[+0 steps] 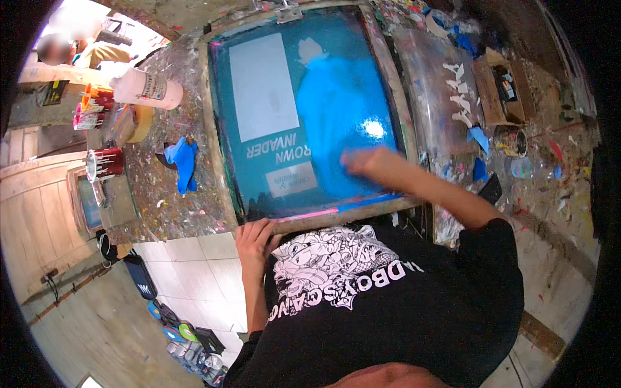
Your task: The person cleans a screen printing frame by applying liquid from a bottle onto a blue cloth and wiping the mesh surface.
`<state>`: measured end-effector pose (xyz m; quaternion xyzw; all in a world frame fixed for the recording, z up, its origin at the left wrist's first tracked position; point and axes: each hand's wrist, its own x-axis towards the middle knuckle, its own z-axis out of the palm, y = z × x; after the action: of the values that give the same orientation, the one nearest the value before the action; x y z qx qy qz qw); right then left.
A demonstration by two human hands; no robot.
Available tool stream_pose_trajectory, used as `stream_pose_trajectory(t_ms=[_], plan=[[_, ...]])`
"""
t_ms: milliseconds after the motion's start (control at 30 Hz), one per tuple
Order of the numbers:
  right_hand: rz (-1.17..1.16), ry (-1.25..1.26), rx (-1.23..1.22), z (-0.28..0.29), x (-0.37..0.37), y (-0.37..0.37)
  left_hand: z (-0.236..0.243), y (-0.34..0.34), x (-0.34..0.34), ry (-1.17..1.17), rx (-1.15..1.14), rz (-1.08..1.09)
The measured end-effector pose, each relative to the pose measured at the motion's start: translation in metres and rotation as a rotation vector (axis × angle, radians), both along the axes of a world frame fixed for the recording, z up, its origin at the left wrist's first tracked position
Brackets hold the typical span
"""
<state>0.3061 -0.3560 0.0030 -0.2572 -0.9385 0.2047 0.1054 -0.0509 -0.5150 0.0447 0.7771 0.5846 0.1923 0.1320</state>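
Observation:
A wooden-framed printing screen (259,174) with a teal mesh lies on the worktable in front of me. Bright blue wet ink (343,97) covers much of its right half, with a glossy glare on it. My right hand (372,163) is over the lower part of the blue area, its fingers smeared by motion. Whether it holds anything is hidden. At the screen's near left corner, my left hand (257,234) has its fingers curled over the frame's edge. Pale rectangles and lettering show in the mesh.
Left of the screen lie a crumpled blue cloth (183,163) and a pale pink tub (152,89). Paint-streaked cans (105,164) stand at the table's left edge. To the right are a cardboard box (501,90) and a plastic bottle (522,168). A hinge clamp (284,11) sits at the far edge.

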Motion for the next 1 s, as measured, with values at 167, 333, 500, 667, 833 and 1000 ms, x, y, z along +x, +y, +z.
stream_pose_trajectory(t_ms=[167, 333, 500, 667, 833, 1000], plan=[[-0.299, -0.433, -0.026, 0.026, 0.009, 0.020, 0.004, 0.000, -0.004, 0.015, -0.035, -0.019], [-0.291, -0.520, -0.028, 0.034, 0.003, 0.008, 0.005, 0.002, -0.001, -0.005, -0.014, -0.013], [-0.545, -0.225, 0.278, -0.005, 0.015, 0.138, 0.002, 0.003, 0.000, 0.001, -0.008, -0.009], [-0.507, -0.311, 0.139, 0.020, -0.009, 0.037, -0.002, -0.001, 0.003, -0.016, 0.005, 0.022], [-0.387, -0.594, 0.012, 0.027, -0.006, -0.007, -0.002, -0.001, 0.001, 0.031, -0.014, 0.010], [-0.557, -0.343, 0.431, 0.004, 0.002, 0.115, 0.002, 0.001, -0.001, 0.011, 0.006, -0.010]])
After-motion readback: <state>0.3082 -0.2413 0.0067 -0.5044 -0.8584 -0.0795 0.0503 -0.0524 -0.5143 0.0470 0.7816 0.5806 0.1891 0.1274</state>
